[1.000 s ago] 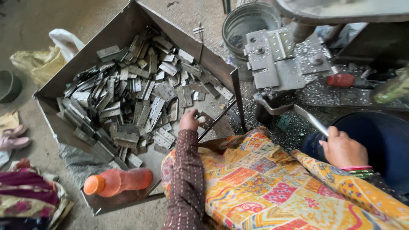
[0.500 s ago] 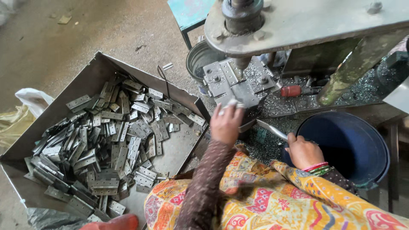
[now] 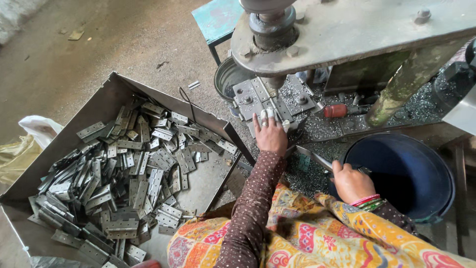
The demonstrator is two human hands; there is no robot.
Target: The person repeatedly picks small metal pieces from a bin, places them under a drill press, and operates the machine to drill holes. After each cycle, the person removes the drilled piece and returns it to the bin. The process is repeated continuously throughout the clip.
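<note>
My left hand (image 3: 270, 134) reaches forward onto the metal die plate (image 3: 258, 94) under the press ram (image 3: 270, 22), fingertips pressing a small pale metal piece against the plate. My right hand (image 3: 351, 182) is closed around the handle of a thin metal rod (image 3: 311, 158) that points toward the die. A large open metal box (image 3: 54, 149) on my left holds several grey metal hinge plates (image 3: 144, 168).
A dark blue bucket (image 3: 421, 198) stands at my right, behind the right hand. A grey metal pail (image 3: 225, 77) sits beyond the die. A red-handled tool (image 3: 337, 110) lies among metal shavings. A teal stool (image 3: 215, 22) stands farther back.
My left hand has left the box of hinge plates and moved right and forward onto the die plate. The view has swung toward the press. The right hand keeps hold of the rod.
</note>
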